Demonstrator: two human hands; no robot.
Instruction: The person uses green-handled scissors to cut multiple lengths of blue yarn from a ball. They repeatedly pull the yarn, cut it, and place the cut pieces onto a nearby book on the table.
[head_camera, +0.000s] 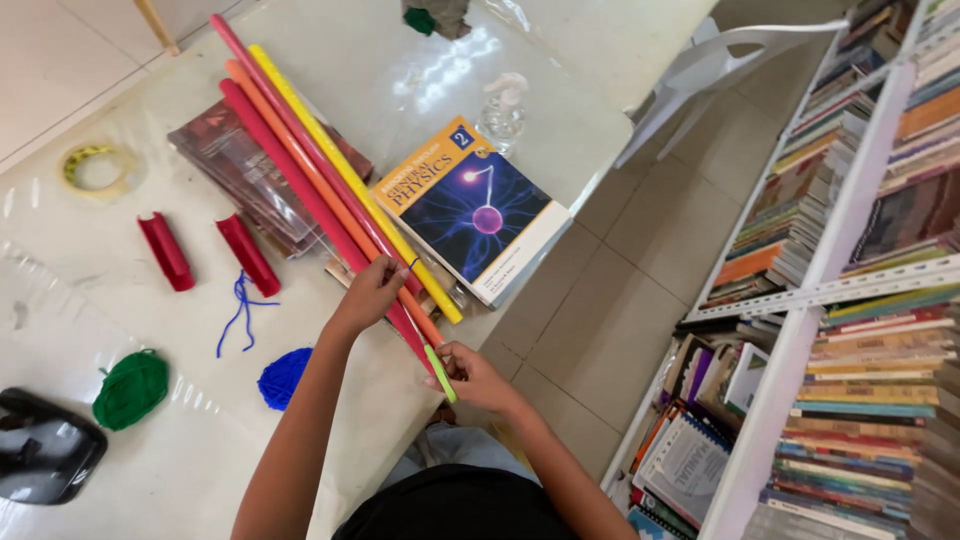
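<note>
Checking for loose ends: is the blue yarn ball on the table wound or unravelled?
Wound: the blue yarn ball is a compact lump; a separate loose blue strand lies nearby.

Bookshop or library corner: packed metal bookshelves (860, 270), tiled floor (620, 300), glass-topped table (400, 60), plastic chair (720, 70).

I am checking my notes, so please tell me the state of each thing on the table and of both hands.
Left hand: pinching a thin blue thread over the rods.
Right hand: gripping the green stick.
Coloured rods: lying side by side, resting on books.
Physics book: closed, face up.
Blue yarn ball: wound.
Green yarn ball: wound.
Tape roll: lying flat.
</note>
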